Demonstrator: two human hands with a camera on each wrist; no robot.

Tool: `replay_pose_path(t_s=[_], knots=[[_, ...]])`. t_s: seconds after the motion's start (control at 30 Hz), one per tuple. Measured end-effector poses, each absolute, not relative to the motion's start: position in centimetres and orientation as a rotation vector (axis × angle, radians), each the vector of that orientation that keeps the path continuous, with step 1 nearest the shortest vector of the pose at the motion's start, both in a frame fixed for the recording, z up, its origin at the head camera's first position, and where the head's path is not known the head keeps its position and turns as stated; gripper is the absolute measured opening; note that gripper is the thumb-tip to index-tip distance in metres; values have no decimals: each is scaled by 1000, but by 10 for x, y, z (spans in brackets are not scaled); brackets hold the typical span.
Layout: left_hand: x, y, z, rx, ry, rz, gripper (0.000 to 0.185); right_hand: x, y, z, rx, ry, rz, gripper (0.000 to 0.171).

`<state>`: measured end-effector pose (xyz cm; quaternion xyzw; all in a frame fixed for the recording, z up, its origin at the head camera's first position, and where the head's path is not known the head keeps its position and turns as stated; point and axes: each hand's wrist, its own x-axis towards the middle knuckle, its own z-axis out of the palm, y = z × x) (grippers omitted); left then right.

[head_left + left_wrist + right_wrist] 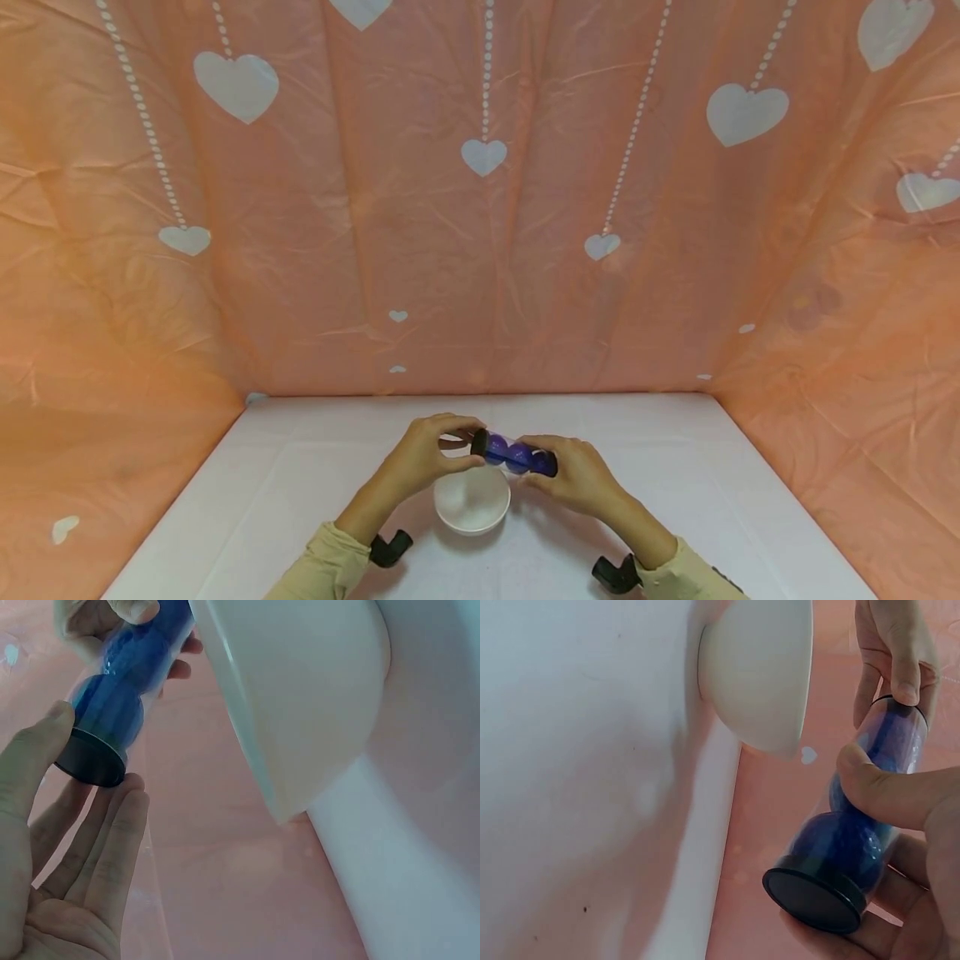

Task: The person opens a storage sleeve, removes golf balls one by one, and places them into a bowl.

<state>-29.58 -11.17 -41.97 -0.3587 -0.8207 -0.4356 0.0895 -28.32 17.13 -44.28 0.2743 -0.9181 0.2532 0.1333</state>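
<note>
Both hands raised, close together: left hand (427, 454) fingers curled; right hand (577, 475) fingers curled, gripping.

A white desk (300, 467) carries the scene, its top covered in a smooth, pale sheet that runs back to meet a pink backdrop printed with white hearts. One white bowl (472, 500) sits directly on it, upright, near the front edge and about midway across. In the right wrist view a few small dark specks show on the desk's surface, possibly marks or crumbs; the picture is too soft to tell which.
</note>
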Motion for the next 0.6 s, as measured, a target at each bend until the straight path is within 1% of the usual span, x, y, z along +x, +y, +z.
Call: replay_pose_path(t_s=[0.2,0.3,0.47,0.6], knots=[[-293,-110,-417,-1014,-2427,-1323,44,-284,172,-442,878,-2647,821,44],[-292,-109,-416,-988,-2420,-1334,42,-285,173,-443,921,-2628,888,48],[-291,-105,-416,-924,-2445,-1393,41,-284,173,-444,884,-2587,887,53],[-290,-104,-415,-875,-2471,-1435,41,-283,172,-442,883,-2579,853,51]])
